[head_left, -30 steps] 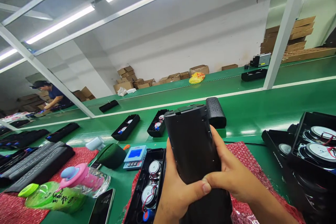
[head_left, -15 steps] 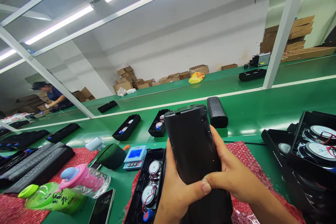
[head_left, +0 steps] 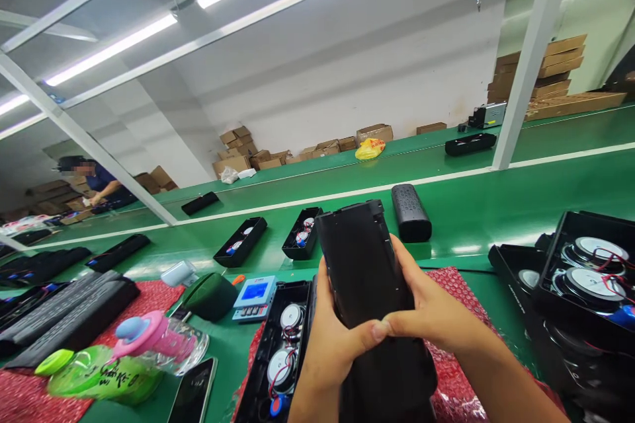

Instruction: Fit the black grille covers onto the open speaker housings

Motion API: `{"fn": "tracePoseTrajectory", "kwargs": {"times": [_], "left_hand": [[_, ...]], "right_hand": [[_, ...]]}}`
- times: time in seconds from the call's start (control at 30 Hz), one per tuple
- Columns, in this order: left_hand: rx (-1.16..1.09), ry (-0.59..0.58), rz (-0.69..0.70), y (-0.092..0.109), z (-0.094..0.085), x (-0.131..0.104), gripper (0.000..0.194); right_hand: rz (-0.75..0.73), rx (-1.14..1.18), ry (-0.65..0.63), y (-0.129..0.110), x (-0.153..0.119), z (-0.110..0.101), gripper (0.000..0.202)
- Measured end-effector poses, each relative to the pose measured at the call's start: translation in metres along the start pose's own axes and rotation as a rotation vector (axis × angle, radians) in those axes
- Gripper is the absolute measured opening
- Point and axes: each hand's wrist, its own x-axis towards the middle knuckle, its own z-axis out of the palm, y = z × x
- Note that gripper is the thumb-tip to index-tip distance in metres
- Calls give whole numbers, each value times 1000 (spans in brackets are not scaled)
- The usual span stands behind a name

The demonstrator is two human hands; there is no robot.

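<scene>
Between my two hands is a black plastic speaker housing (head_left: 364, 264), tilted up with a smooth face toward me. My left hand (head_left: 335, 350) grips its left side, and my right hand (head_left: 421, 307) wraps its right side. Both thumbs lie across the face with their tips touching. Just left of it, an open speaker case (head_left: 262, 350) with round drivers and red wires lies on red bubble wrap (head_left: 461, 357). A blue tester with a screen (head_left: 254, 297) stands beside that case. What is on the held housing's far side is hidden.
Open speaker cases (head_left: 241, 241) and a closed speaker (head_left: 411, 213) sit on the green line. Stacked cases (head_left: 590, 271) stand at right. A green bottle (head_left: 104, 373), a pink-lidded bottle (head_left: 161, 340) and a phone (head_left: 193, 391) lie at left. A co-worker (head_left: 102, 185) is far left.
The held housing has turned slightly and its top end has tipped a little away and down. Both hands keep their grip on it. The view has shifted slightly.
</scene>
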Motion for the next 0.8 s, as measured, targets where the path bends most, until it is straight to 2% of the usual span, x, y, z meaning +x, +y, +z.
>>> {"fn": "tracePoseTrajectory", "kwargs": {"times": [0.07, 0.17, 0.33, 0.4, 0.47, 0.5, 0.57, 0.63, 0.7, 0.73, 0.8], "left_hand": [[20, 87, 45, 2, -1, -1, 114], [42, 228, 129, 9, -4, -8, 106], [159, 565, 217, 18, -10, -21, 94], [203, 578, 264, 19, -11, -24, 101], [182, 482, 347, 21, -11, -26, 105], [155, 427, 397, 23, -11, -27, 103], [99, 348, 488, 27, -14, -31, 96], [87, 267, 525, 32, -20, -35, 84], [105, 153, 525, 37, -27, -39, 70], [117, 113, 527, 39, -30, -40, 63], [145, 118, 563, 44, -35, -39, 50]], "right_hand": [[-150, -125, 54, 4, -4, 2, 100], [-372, -443, 154, 12, -16, 12, 89], [-409, -1007, 38, 39, -18, 28, 127], [-513, -1072, 114, 52, -8, 32, 127], [-599, -988, 199, 62, 3, 33, 122], [-609, -872, 203, 64, 8, 31, 119], [-552, -475, 126, 62, 16, 24, 116], [-367, 0, -33, 55, 21, 13, 115], [-129, 321, -174, 46, 24, 2, 106], [-44, 382, -196, 44, 26, -3, 99], [28, 380, -143, 43, 30, -12, 89]]}}
